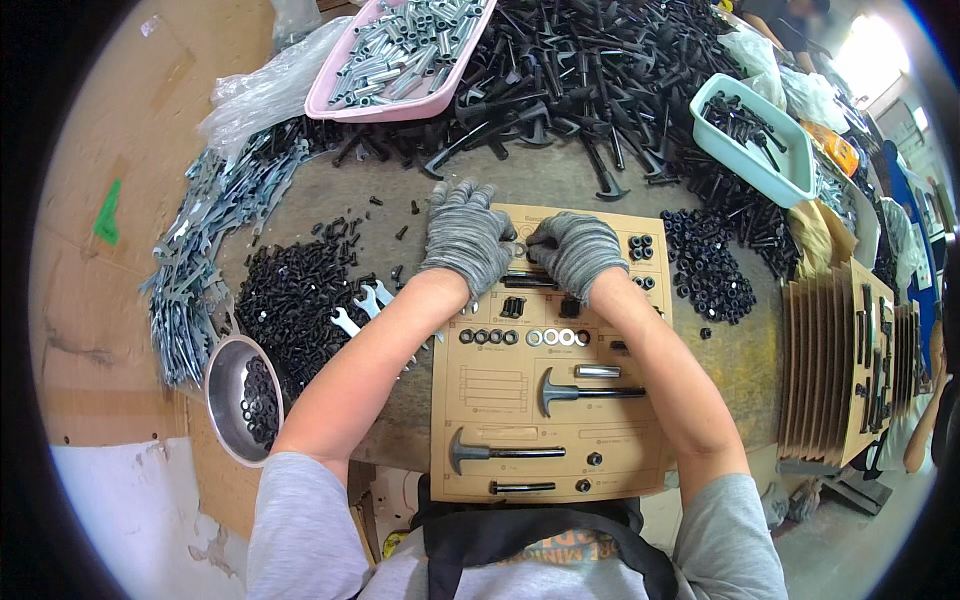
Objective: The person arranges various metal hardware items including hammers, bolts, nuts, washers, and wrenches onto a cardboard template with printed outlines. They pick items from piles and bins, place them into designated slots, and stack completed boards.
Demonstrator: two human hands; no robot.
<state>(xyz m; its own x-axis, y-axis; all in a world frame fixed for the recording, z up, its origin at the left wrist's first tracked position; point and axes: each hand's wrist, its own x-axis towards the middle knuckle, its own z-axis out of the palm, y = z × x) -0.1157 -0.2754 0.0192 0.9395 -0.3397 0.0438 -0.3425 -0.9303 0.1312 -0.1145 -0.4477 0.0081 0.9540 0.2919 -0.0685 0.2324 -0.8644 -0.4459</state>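
Note:
A brown cardboard layout board (560,470) lies in front of me, with metal parts set on its printed places. My left hand (465,240), in a grey knit glove, rests at its upper left edge with the fingers stretched out. My right hand (580,250), gloved alike, has thumb and fingertips pinched together near the board's top; what they hold, if anything, is hidden. Below the hands are black nuts (490,337), silver washers (558,337), short black bolts (512,307) and a silver sleeve (598,371). Two black hook-headed bars (510,452) lie lower down.
Black bolts (300,290) and open-end wrenches (345,320) lie left, beside a steel bowl (212,385). A pink tub (400,110) of sleeves and a heap of hook-headed bars (590,60) stand behind. Right are black nuts (710,265), a pale-blue tub (800,190) and upright boards (815,370).

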